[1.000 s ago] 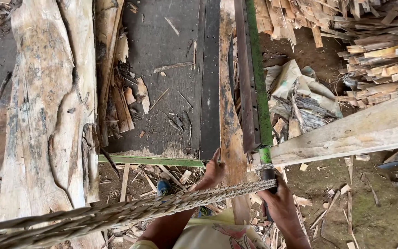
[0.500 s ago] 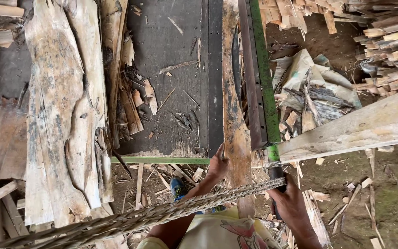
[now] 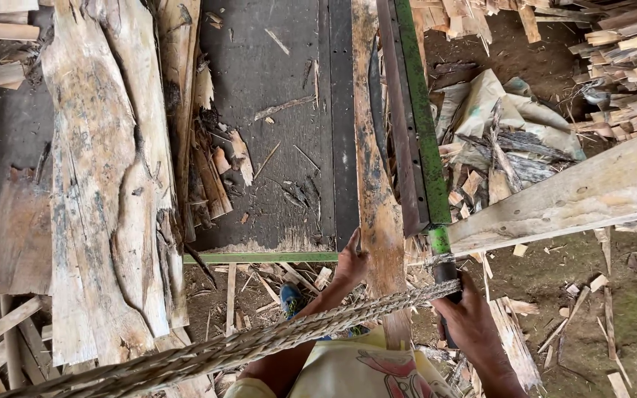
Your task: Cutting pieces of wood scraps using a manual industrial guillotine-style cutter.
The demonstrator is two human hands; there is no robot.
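I look down at a dark saw table (image 3: 274,147). A long narrow wooden plank (image 3: 374,184) lies along its right side beside a green-edged metal rail (image 3: 416,118). My left hand (image 3: 351,262) presses against the near end of the plank, fingers on its left edge. My right hand (image 3: 464,318) is wrapped around the dark handle below the green rail end (image 3: 440,242). A thick twisted rope (image 3: 259,343) runs from the handle diagonally down to the left, across my arms.
Rough bark slabs (image 3: 105,184) lie on the left of the table. A pale beam (image 3: 576,199) crosses on the right above dirt with offcuts. Stacked sticks (image 3: 628,59) sit at the upper right. Splinters and scraps (image 3: 215,169) litter the table. My blue shoe (image 3: 290,298) shows below.
The view has shifted slightly, so the table and slabs sit lower and more to the right. My hands stay on the plank end and the handle.
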